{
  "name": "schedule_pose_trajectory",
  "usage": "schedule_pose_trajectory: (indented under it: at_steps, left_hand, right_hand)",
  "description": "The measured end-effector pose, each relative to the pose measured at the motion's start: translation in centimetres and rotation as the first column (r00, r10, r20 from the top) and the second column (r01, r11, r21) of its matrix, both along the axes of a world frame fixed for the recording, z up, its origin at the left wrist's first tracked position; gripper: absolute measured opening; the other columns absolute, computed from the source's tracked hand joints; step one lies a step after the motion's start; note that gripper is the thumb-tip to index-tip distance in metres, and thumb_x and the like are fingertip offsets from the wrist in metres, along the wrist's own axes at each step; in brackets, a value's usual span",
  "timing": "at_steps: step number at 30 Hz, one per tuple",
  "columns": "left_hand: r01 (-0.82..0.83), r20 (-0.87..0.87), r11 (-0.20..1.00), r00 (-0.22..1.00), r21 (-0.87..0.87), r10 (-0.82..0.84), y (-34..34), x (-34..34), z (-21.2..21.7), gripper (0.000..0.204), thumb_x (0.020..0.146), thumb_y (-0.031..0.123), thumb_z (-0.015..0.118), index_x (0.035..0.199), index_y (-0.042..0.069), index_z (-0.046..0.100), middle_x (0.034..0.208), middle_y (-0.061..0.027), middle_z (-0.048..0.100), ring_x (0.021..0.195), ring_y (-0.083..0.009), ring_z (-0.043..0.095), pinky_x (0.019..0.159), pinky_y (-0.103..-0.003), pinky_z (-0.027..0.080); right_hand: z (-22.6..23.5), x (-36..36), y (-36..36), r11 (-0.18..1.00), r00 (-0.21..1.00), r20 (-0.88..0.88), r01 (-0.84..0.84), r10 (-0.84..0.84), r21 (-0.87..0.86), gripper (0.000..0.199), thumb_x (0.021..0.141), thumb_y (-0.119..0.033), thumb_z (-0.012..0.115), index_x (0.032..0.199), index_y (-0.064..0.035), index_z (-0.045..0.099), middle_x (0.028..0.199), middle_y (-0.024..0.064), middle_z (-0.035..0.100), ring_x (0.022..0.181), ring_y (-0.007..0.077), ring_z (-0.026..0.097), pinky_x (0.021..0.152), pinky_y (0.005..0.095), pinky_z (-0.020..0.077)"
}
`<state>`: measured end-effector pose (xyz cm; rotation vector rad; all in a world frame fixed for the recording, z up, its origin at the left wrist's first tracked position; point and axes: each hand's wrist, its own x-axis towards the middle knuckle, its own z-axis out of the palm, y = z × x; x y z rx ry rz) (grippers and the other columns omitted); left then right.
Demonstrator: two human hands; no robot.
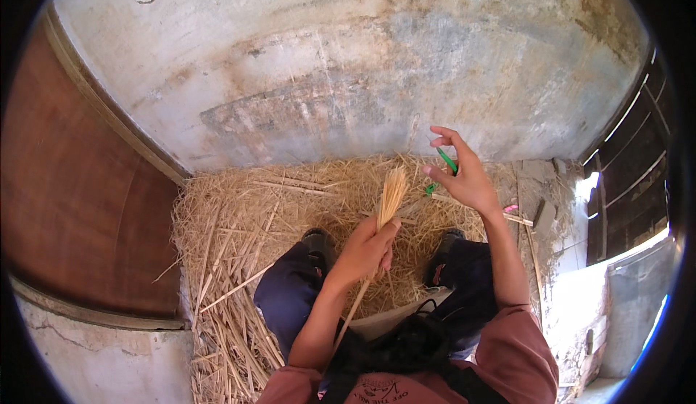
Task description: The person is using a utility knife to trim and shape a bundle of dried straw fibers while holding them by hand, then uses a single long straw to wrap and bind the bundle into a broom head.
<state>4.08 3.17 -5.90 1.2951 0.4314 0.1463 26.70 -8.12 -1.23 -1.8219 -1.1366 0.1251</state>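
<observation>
At my far left stands a reddish-brown wooden door panel point(80, 179), and beneath it a pale cracked concrete ledge point(101, 360). Beside these, spreading across the floor in front of me, lies a thick bed of loose yellow straw point(239, 223), running up to the stained grey plaster wall point(348, 63) ahead. My knees in dark blue trousers point(290, 295) stick out over the straw, with my dark shoes point(317, 243) resting on it. My left hand point(365, 250) is raised in the middle, its fingers curled tight around a slim bundle of pale straw stalks point(390, 199); the bundle stands nearly upright, tilted slightly, its cut tips fanning above my fist and its long lower end trailing down past my wrist toward my lap. A little to the right and higher, well apart from the bundle, my right hand point(464, 175) is lifted with the forefinger and thumb pinching a thin green strip point(447, 161), the other fingers loosely bent. The strip slants down from my fingertips, and a green bit shows just below my palm. A small pink scrap point(511, 208) lies on the straw near my right wrist. Further right lie flat grey stone pieces point(544, 215), then a dark slatted wooden shutter point(631, 165) at the edge, with bright daylight below it.
</observation>
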Motion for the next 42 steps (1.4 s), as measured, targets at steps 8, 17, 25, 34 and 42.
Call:
schedule_pose_trajectory:
  at_steps: [8, 17, 25, 34, 42]
  left_hand:
    - [0.014, -0.003, 0.992, 1.0, -0.124, -0.014, 0.7, -0.2, 0.7, 0.029, 0.109, 0.024, 0.055, 0.085, 0.01, 0.048, 0.062, 0.0049, 0.037, 0.049, -0.01, 0.048, 0.05, -0.032, 0.045]
    - [0.009, 0.012, 0.99, 1.0, -0.138, -0.007, 0.4, 0.1, 0.8, 0.034, 0.109, 0.025, 0.055, 0.08, 0.011, 0.047, 0.06, 0.0045, 0.038, 0.048, -0.0103, 0.048, 0.049, -0.031, 0.046]
    - [-0.065, -0.01, 0.997, 0.998, -0.052, 0.064, 0.3, 0.1, 0.5, 0.037, 0.109, 0.029, 0.057, 0.079, 0.011, 0.045, 0.061, 0.004, 0.039, 0.048, -0.0107, 0.049, 0.049, -0.031, 0.046]
    - [-0.055, 0.006, 0.989, 0.998, 0.136, 0.055, -0.1, 0.2, -0.1, 0.024, 0.111, 0.023, 0.053, 0.095, 0.006, 0.053, 0.064, 0.0004, 0.048, 0.049, -0.0115, 0.052, 0.048, -0.03, 0.045]
    - [-0.037, 0.067, 0.981, 0.997, 0.189, 0.025, -0.1, 0.5, -0.9, 0.025, 0.112, 0.023, 0.051, 0.112, -0.001, 0.058, 0.064, -0.0001, 0.052, 0.048, -0.0101, 0.058, 0.046, -0.029, 0.046]
  right_hand:
    - [0.7, -4.0, -1.1, 0.909, 0.887, 0.199, -0.409, 0.417, -0.082, 0.026, 0.094, -0.03, 0.078, 0.108, -0.0093, 0.069, 0.09, 0.0085, 0.068, 0.073, 0.0261, 0.068, 0.062, 0.0375, 0.0527]
    - [0.2, -4.3, -0.7, 0.993, 0.907, 0.406, -0.121, 0.11, 0.001, 0.023, 0.092, -0.029, 0.079, 0.101, -0.0089, 0.074, 0.085, 0.0095, 0.071, 0.069, 0.0314, 0.071, 0.058, 0.0412, 0.0534]
    - [2.1, -3.6, -1.8, 0.954, 0.924, 0.24, -0.29, 0.299, -0.074, 0.026, 0.09, -0.027, 0.082, 0.1, -0.0046, 0.073, 0.085, 0.0132, 0.072, 0.07, 0.0331, 0.07, 0.063, 0.0399, 0.0538]
    - [0.2, -5.2, 0.1, 0.878, 0.882, 0.093, -0.47, 0.462, 0.094, 0.034, 0.084, -0.009, 0.084, 0.116, -0.0073, 0.076, 0.09, 0.0125, 0.071, 0.08, 0.0319, 0.072, 0.069, 0.0406, 0.0549]
    - [-0.4, -5.2, 0.3, 0.891, 0.886, 0.137, -0.452, 0.442, 0.049, 0.019, 0.083, -0.005, 0.082, 0.099, -0.0032, 0.073, 0.084, 0.0117, 0.065, 0.077, 0.0336, 0.065, 0.067, 0.0417, 0.0511]
